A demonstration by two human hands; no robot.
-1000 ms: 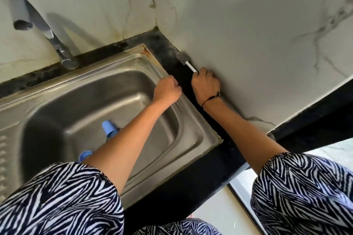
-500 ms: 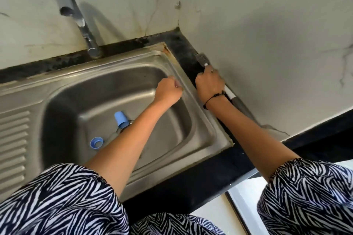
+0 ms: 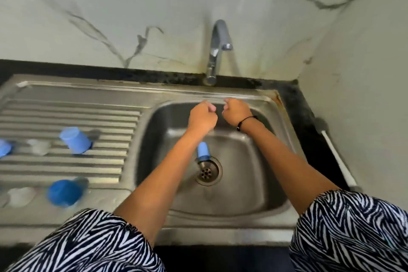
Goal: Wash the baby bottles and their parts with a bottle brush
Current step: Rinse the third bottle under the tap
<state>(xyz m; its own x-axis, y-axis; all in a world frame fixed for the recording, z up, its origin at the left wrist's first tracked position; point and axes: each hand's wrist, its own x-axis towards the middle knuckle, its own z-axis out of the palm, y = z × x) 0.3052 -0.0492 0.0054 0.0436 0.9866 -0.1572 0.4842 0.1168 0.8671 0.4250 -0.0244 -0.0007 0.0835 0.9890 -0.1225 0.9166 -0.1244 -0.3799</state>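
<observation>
1. Both hands are hovering over the far part of the sink basin (image 3: 254, 183), just below the tap (image 3: 217, 51), probably to rinse, though no water stream is showing.
2. The left hand (image 3: 202, 117) is curling its fingers into a loose fist; nothing is showing inside this grip.
3. The right hand (image 3: 236, 111) (a dark cord bracelet is circling its wrist) is curling likewise, its grip apparently empty, though the palm side is facing away and motion blur is softening the fingers.
4. The bottle brush (image 3: 337, 159) is lying on the dark desk strip at the sink's right edge, against the marble-patterned wall: a slim white handle with a grey bristle head pointing to the far corner. Neither hand is touching it, so I judge scrubbing is paused.
5. A small light-blue plastic part (image 3: 202, 150), cylindrical, is standing in the basin just beside the drain (image 3: 207, 171), likely waiting for washing.
6. On the ribbed steel drainboard (image 3: 66, 117) at the left, a pale-blue cap (image 3: 76, 140) is lying tilted, and a darker blue part (image 3: 64, 193) is sitting near the front edge, with whitish translucent pieces beside them (too blurred to name), presumably draining.
7. The steel is looking brushed and dull, with rust staining the sink's far right corner.
</observation>
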